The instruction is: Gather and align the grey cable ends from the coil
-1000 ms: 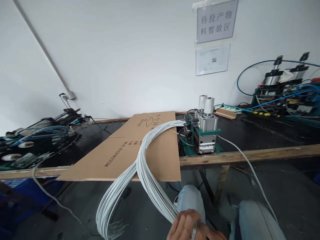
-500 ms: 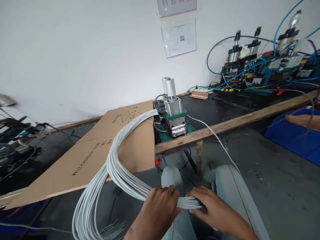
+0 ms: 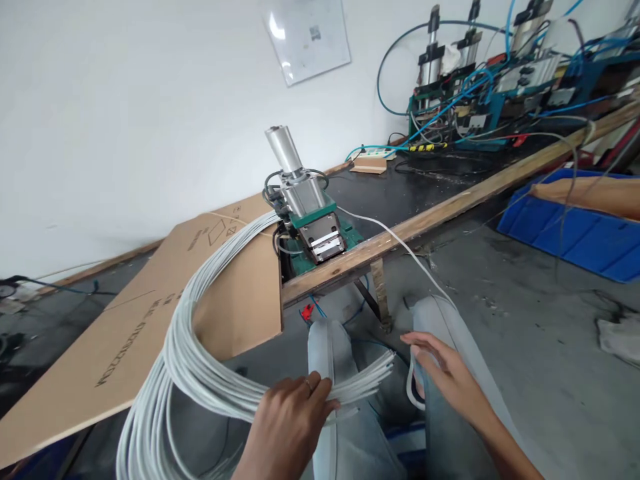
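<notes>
My left hand (image 3: 293, 417) is closed round a thick bundle of grey-white cables (image 3: 200, 373) near their cut ends, above my left knee. The bundle loops down to the left, then arcs up over a cardboard sheet (image 3: 150, 313) to a small green pneumatic machine (image 3: 313, 223) at the bench edge. My right hand (image 3: 443, 373) is off the bundle and hovers over my right knee with fingers stretched out. A single white wire (image 3: 400, 243) runs from the machine down to that hand and loops beside its fingers; whether it is held is unclear.
A wooden-edged black bench (image 3: 450, 203) runs back to the right, carrying more pneumatic machines with blue hoses (image 3: 480, 87) and a power strip (image 3: 373, 157). Blue crates (image 3: 575, 233) sit on the concrete floor at right. A paper notice (image 3: 307, 33) hangs on the white wall.
The view has swung down and to the right. My right hand has let go of the cable bundle and moved right, over my knee. My left hand still grips the bundle.
</notes>
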Demonstrator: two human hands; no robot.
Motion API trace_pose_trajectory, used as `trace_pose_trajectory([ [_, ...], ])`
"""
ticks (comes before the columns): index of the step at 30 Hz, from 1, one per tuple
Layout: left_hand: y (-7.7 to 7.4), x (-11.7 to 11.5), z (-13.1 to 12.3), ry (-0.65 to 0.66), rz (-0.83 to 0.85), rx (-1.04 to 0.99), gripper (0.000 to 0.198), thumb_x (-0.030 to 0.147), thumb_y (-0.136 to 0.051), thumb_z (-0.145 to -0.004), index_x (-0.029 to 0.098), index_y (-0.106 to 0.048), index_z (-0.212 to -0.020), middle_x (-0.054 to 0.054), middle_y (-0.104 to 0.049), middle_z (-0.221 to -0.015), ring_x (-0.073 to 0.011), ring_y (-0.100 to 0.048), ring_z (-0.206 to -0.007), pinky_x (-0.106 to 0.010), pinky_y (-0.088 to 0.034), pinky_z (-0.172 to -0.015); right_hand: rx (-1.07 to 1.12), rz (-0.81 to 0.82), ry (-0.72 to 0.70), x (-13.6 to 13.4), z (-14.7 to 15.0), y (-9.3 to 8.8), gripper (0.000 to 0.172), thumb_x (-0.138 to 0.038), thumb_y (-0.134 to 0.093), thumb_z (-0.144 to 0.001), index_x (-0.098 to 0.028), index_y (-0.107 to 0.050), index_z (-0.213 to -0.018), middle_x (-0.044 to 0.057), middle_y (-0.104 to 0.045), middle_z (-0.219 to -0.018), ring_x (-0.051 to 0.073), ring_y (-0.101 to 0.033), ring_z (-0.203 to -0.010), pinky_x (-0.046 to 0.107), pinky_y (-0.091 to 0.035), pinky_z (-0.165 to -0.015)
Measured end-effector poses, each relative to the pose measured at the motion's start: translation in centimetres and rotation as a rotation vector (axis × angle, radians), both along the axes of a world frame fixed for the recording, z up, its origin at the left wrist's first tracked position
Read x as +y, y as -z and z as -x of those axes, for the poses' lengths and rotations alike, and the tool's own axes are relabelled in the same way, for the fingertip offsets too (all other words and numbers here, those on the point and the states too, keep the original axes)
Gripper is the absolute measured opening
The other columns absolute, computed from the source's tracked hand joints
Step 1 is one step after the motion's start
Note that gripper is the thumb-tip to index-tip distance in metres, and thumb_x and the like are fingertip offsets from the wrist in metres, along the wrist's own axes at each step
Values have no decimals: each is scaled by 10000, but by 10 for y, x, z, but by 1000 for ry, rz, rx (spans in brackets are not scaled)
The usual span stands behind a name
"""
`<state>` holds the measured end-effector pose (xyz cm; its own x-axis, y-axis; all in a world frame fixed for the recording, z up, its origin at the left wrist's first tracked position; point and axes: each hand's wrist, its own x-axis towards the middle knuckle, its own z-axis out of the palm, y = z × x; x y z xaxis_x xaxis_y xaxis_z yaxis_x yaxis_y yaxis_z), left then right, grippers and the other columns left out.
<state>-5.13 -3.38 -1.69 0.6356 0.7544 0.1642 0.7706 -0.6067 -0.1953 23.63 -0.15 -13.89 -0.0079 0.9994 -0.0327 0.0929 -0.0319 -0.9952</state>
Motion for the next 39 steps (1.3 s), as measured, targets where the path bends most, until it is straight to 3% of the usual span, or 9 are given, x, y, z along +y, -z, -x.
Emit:
trace_pose_trajectory([
  [2, 4, 1, 3, 13, 4, -12, 67, 216, -700, -970, 216, -664, -913, 25, -758, -768, -233, -762, -572, -374, -597, -479, 57, 33, 48, -5, 0, 13, 518, -677, -607, -938, -195, -738, -1078, 152, -775, -1176, 322, -711, -1117, 446, -523, -1039],
  [6, 8, 3, 5, 42, -63, -45, 371, 278, -280, -1133, 222, -627, -1012, 5, -789, -809, -208, -776, -606, -365, -599, -503, 140, 87, 107, -13, 3, 32, 559, -729, -667, -874, -189, -753, -990, 139, -787, -1059, 306, -724, -1005, 416, -562, -942],
  [11, 3, 0, -1, 46, -90, -120, 302, 298, -306, -1136, 228, -590, -1061, -4, -800, -859, -197, -779, -645, -346, -595, -549, 207, 120, 103, -18, 2, 35, 540, -730, -699, -856, -199, -740, -944, 103, -766, -973, 270, -700, -936, 374, -546, -875],
  [15, -2, 1, -7, 25, -148, -143, 280, 302, -310, -1136, 225, -559, -1034, 6, -753, -755, -193, -738, -573, -326, -553, -521, 284, 150, -100, -25, 10, 23, 507, -682, -710, -882, -178, -762, -888, 70, -739, -835, 213, -666, -777, 331, -528, -747],
  [22, -3, -1, -11, 4, -197, -191, 285, 328, -291, -1136, 234, -522, -997, 14, -716, -696, -195, -736, -570, -314, -542, -512, 418, 162, -358, -32, 47, 7, 515, -630, -656, -957, -181, -750, -1191, 56, -731, -860, 206, -669, -810, 314, -518, -711],
  [27, 0, -3, -10, 8, -170, -179, 282, 303, -290, -1131, 233, -529, -999, -2, -732, -727, -219, -761, -636, -345, -578, -558, 460, 180, -372, -37, 54, 13, 384, -475, -818, -898, -217, -766, -1177, -10, -664, -792, 137, -600, -715, 248, -458, -660],
  [32, 3, -4, -9, 19, -176, -224, 286, 279, -288, -1134, 232, -561, -1062, -1, -750, -759, -192, -743, -618, -320, -551, -563, 717, 217, -314, -41, 59, 8, 519, -669, -680, -935, -277, -712, -1274, 76, -692, -1223, 154, -654, -793, 261, -506, -604],
  [35, 12, -7, -6, -14, -147, -245, 282, 294, -290, -1135, 245, -566, -1106, -8, -769, -820, -201, -756, -684, -336, -557, -615, 877, 230, -197, -33, 65, -8, 522, -650, -712, -928, -310, -668, -1322, 70, -705, -1251, 126, -642, -759, 242, -506, -591],
  [39, 25, -14, 0, -76, -50, -194, 165, 239, -448, -1098, 248, -605, -1150, -29, -786, -926, -221, -772, -804, -353, -595, -716, 988, 227, -127, -18, 75, -24, 385, -558, -837, -863, -219, -725, -1006, 49, -760, -1059, 85, -579, -592, 217, -471, -506],
])
